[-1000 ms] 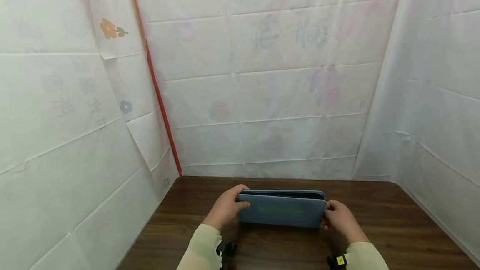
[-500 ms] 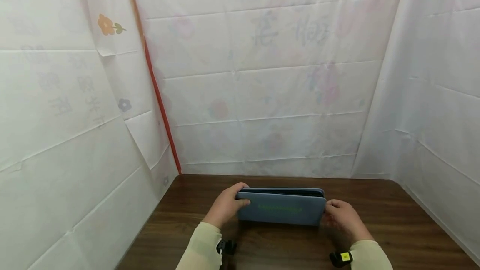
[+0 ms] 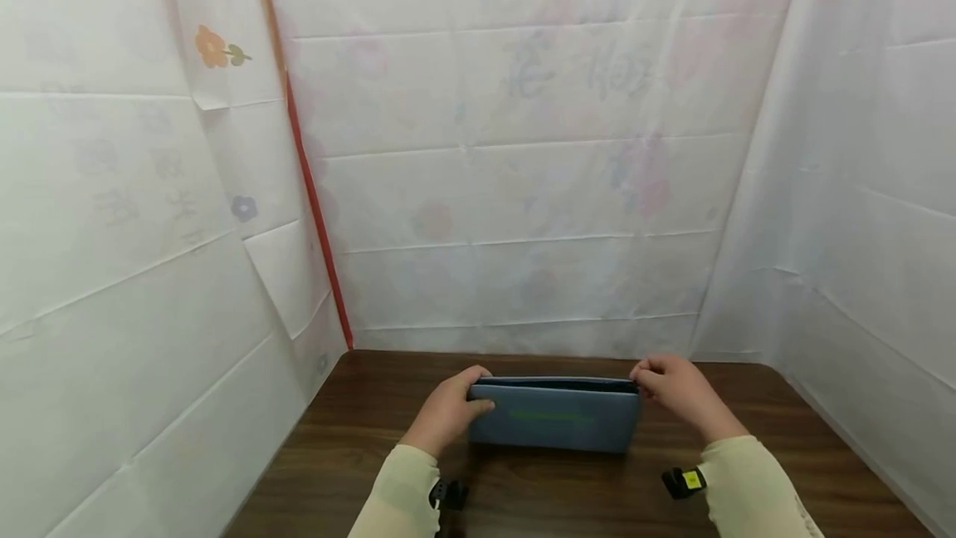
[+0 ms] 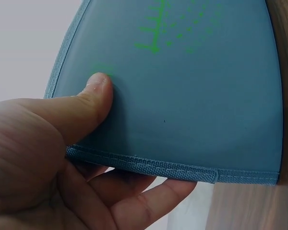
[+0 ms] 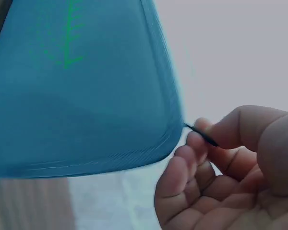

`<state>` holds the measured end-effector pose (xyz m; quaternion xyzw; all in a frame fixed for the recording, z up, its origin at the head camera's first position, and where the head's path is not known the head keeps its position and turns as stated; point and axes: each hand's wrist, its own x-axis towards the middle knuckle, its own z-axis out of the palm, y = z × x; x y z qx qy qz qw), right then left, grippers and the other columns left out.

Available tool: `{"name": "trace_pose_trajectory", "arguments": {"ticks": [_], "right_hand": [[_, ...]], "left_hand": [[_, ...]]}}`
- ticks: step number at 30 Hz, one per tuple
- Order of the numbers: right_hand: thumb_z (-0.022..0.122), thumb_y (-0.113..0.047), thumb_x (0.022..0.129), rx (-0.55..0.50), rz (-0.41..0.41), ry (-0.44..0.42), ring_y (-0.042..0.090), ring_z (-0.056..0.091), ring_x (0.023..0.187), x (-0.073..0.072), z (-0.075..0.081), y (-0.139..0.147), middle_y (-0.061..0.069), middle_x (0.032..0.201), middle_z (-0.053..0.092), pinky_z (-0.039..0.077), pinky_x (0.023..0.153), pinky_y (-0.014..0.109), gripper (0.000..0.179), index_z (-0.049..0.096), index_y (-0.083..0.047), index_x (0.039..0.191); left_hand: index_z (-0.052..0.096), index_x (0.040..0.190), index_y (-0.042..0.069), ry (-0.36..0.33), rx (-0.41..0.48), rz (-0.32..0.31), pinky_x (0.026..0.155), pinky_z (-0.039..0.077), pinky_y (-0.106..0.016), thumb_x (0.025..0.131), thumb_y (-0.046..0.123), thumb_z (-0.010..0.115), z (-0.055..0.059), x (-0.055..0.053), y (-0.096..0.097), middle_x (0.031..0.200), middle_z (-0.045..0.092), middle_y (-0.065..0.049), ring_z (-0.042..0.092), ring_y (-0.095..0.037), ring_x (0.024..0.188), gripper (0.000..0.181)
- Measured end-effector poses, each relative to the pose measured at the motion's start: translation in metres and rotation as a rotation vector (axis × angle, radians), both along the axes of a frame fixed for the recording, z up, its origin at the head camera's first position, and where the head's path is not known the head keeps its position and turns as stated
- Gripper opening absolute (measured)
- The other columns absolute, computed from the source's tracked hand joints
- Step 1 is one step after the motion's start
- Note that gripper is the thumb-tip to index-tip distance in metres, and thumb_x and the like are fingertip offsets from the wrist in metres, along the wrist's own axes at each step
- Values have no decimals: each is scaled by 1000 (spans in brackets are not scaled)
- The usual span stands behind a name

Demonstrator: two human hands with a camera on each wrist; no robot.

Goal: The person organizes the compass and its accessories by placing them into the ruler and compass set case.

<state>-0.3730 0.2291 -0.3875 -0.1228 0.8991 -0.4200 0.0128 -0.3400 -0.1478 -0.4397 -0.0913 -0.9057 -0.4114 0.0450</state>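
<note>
A blue zip pouch (image 3: pixel 553 422) stands on its long edge on the table, its top partly open along a dark gap. My left hand (image 3: pixel 446 413) grips its left end, thumb flat on the front (image 4: pixel 101 91) and fingers behind. At the upper right corner, my right hand (image 3: pixel 680 393) pinches a thin dark zipper pull (image 5: pixel 201 135) between thumb and forefinger. Green printed marks (image 4: pixel 158 28) run across the front of the pouch. What lies inside the pouch is hidden.
The dark wood-grain table (image 3: pixel 358 455) ends at white sheet walls (image 3: pixel 523 189) behind and on both sides. A red strip (image 3: pixel 317 214) runs down the back left corner. Black straps with small devices (image 3: pixel 683 481) sit at the wrists.
My right hand has risen from the pouch's right side to its upper right corner, and the gap along the top looks narrower. The left hand keeps its grip in nearly the same place.
</note>
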Motion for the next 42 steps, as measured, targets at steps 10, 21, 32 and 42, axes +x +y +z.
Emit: {"name": "trace_pose_trajectory", "arguments": {"ticks": [10, 21, 32, 42], "right_hand": [[57, -12, 103, 235, -1, 127, 17, 38, 61, 1, 17, -25, -1, 66, 40, 34, 60, 35, 31, 50, -13, 73], [59, -5, 100, 251, 13, 186, 15, 26, 58, 0, 19, -71, -3, 61, 28, 27, 59, 33, 43, 39, -18, 65], [62, -9, 104, 208, 92, 196, 15, 37, 60, 2, 17, -113, -2, 66, 45, 36, 62, 35, 35, 56, -15, 71], [83, -17, 93, 309, 183, 247, 32, 66, 120, -3, 11, -85, 7, 130, 71, 52, 99, 62, 36, 73, -17, 128]], "left_hand": [[66, 121, 31, -25, -3, -11, 82, 55, -46, 98, 23, 78, -5, -10, 16, 124, 71, 1, 66, -19, 103, 27], [66, 124, 28, -17, 21, -4, 81, 55, -48, 98, 21, 78, -3, -13, 23, 126, 71, -3, 66, -21, 104, 30], [63, 138, 17, 107, -137, 95, 92, 57, -52, 96, 21, 80, 0, -11, 41, 135, 69, -9, 68, -30, 118, 45], [77, 115, 30, 556, -463, 52, 98, 52, -55, 94, 31, 83, 12, -4, 85, 117, 73, 6, 66, -24, 112, 22]]}}
